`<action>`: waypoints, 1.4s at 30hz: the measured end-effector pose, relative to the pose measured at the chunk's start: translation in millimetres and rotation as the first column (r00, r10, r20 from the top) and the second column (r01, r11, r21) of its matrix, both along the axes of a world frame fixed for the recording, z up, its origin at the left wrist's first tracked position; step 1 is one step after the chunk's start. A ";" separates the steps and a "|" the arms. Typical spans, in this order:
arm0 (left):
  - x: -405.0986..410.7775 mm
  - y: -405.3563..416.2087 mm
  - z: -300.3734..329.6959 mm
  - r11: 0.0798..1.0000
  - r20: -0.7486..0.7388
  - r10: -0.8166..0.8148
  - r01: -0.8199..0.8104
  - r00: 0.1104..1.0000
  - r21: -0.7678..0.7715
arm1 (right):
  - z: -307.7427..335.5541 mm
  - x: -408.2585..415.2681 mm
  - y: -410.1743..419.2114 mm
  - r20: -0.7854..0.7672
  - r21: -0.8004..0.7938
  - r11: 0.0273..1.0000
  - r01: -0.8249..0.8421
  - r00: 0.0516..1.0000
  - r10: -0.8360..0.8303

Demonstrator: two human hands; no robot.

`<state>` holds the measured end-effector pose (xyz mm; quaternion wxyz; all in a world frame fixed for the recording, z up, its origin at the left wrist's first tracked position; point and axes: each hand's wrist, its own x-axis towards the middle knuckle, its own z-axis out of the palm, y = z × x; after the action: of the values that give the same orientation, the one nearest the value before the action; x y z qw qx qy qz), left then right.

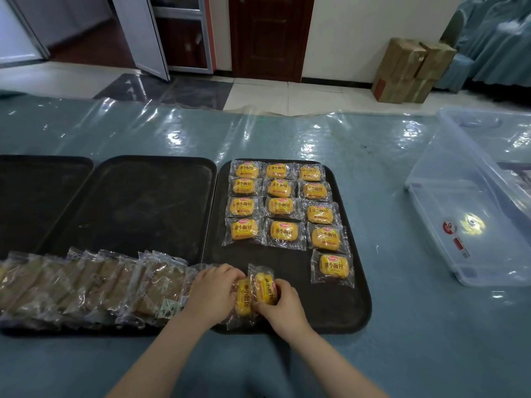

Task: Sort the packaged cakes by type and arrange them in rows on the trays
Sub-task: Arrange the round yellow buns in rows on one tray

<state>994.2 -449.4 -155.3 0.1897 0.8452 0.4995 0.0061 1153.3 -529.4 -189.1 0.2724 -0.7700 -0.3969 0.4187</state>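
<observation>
The far-left tray [34, 196] is cut off by the left edge of the frame, so only part of it shows. The row of brown cakes [94, 288] along the bottom of the middle tray [149, 202] runs off the left edge too, and the clear wrappers overlap and shine so much that I cannot count them well. The left hand [214, 291] covers the right end of that row, and a bit of wrapper peeks out behind its fingers. On the right tray [339, 308] there are thirteen yellow cakes [280, 206] lying flat in three columns: four, four and five (the fifth one sits lower, near the middle right of the frame). Two more yellow cakes are in the hands at the bottom middle of the frame, standing on their edges at the near-left corner of the right tray. The left hand's fingers curl over the left held cake [243, 297]. The right hand [283, 305] curls around the right held cake [265, 287], with the thumb on its side. The two held cakes touch each other, and the fingers hide part of each. A clear plastic bin [471, 202] at the right is cut off by the frame edge. Two stacks of brown cardboard boxes [408, 70] stand on the floor at the upper right.
</observation>
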 end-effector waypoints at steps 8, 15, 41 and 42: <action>5.5 3.1 2.0 0.994 0.084 0.060 -0.052 0.995 -0.094 | 17.2 22.3 -3.2 0.215 0.103 0.972 -0.213 0.958 0.188; 16.5 2.7 9.8 0.982 0.292 0.164 -0.129 0.942 -0.135 | 24.4 30.2 -3.8 0.425 0.124 0.885 -0.448 0.830 0.361; 38.6 17.9 10.7 0.899 0.397 0.377 -0.228 0.837 -0.374 | 19.5 61.7 6.1 -0.333 0.114 0.936 0.334 0.900 -0.280; 40.1 19.6 10.3 0.894 0.393 0.383 -0.227 0.836 -0.387 | 21.0 63.6 7.4 -0.384 0.087 0.925 0.369 0.870 -0.310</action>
<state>1034.3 -429.8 -145.0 0.4353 0.6845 0.5642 0.1536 1216.9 -521.9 -168.2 0.4704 -0.7130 -0.2296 0.4666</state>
